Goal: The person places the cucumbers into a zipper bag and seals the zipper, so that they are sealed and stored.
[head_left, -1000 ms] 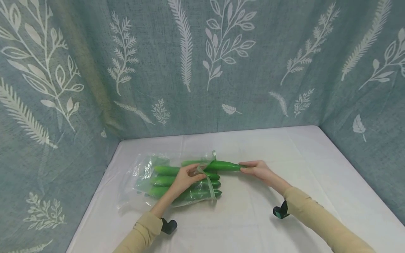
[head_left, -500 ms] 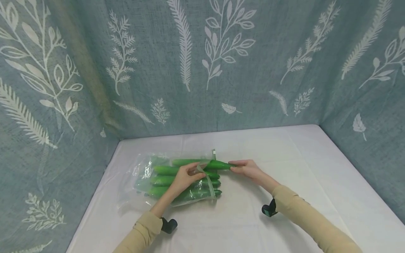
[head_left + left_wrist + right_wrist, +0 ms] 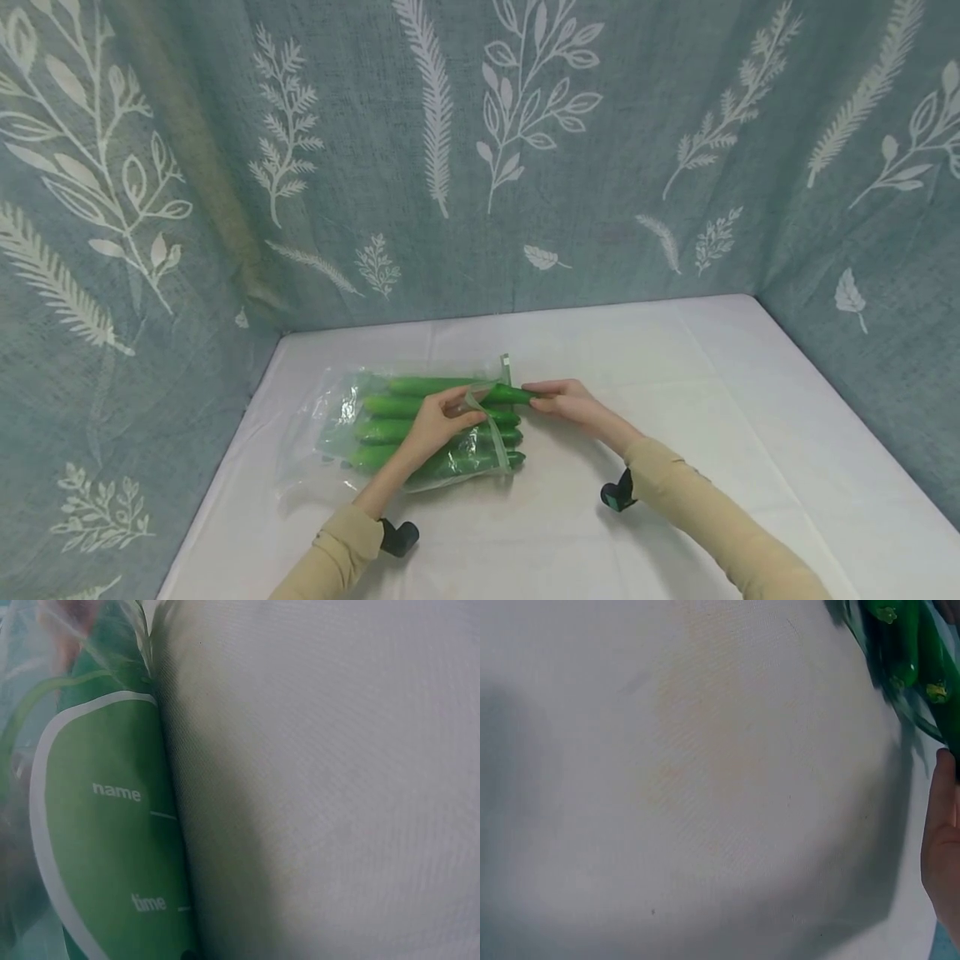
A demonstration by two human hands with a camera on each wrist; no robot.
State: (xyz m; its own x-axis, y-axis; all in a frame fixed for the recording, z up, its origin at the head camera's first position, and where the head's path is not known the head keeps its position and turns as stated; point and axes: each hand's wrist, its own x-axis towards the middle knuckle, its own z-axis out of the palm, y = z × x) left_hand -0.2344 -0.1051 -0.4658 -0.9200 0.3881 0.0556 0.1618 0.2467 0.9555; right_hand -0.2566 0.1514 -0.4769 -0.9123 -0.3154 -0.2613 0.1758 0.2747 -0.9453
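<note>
A clear zip bag (image 3: 303,454) lies on the table's left half, its mouth facing right. Three green cucumbers (image 3: 382,431) rest side by side inside. My left hand (image 3: 438,427) pinches the upper edge of the mouth and lifts it. At the far side of the bag another cucumber (image 3: 513,394) is mostly inside, and my right hand (image 3: 572,402) grips its protruding end. The right wrist view shows cucumber ends (image 3: 934,664) at the mouth, with the right hand (image 3: 941,851) beside them. Printed on the bag, a green label (image 3: 112,802) fills the left wrist view's left side.
A white cloth (image 3: 675,375) covers the table. Blue-green curtains (image 3: 600,167) with white leaf prints enclose the back and both sides. A dark wrist camera (image 3: 399,538) sits under the left sleeve, another wrist camera (image 3: 618,493) under the right.
My right hand has moved left, sliding the far cucumber deeper into the bag, so less of it sticks out. My left hand has stayed at the bag's mouth.
</note>
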